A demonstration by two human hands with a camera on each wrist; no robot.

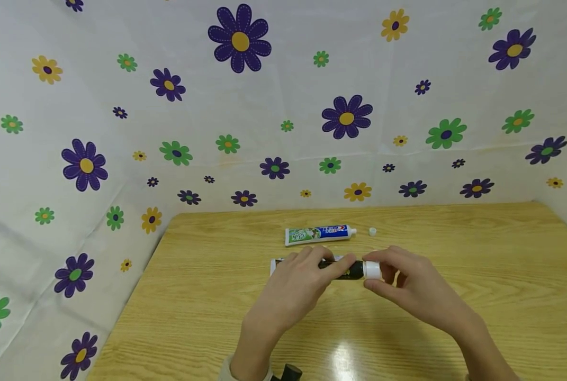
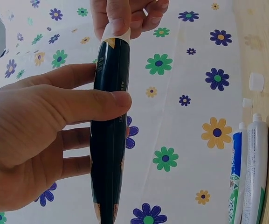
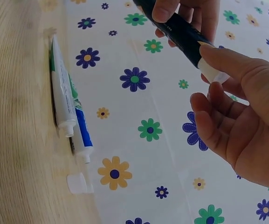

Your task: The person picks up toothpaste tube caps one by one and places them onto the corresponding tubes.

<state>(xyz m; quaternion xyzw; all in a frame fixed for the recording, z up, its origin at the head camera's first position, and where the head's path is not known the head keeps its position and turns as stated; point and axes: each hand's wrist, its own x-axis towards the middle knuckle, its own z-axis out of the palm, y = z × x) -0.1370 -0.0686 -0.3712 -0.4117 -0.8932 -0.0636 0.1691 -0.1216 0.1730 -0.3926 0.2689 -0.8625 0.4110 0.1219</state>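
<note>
A black toothpaste tube (image 1: 354,270) is held in the air, its dark body clear in the left wrist view. My left hand (image 1: 295,288) grips it around the middle, thumb across the front and fingers behind. At the tube's end, my right hand (image 1: 419,288) pinches the white cap (image 1: 372,270) between thumb and fingers. Behind the hands, a blue-and-green toothpaste tube (image 1: 318,234) lies on the table. Beside it in the left wrist view is a white toothpaste tube (image 2: 255,163), mostly hidden in the head view. Both lying tubes show uncapped nozzles.
A small white cap (image 1: 372,231) lies near the blue-and-green tube's nozzle. Another, larger white cap (image 2: 256,81) shows on the table in the left wrist view. The wooden table (image 1: 192,296) meets a flower-printed sheet (image 1: 283,95) at its back and sides.
</note>
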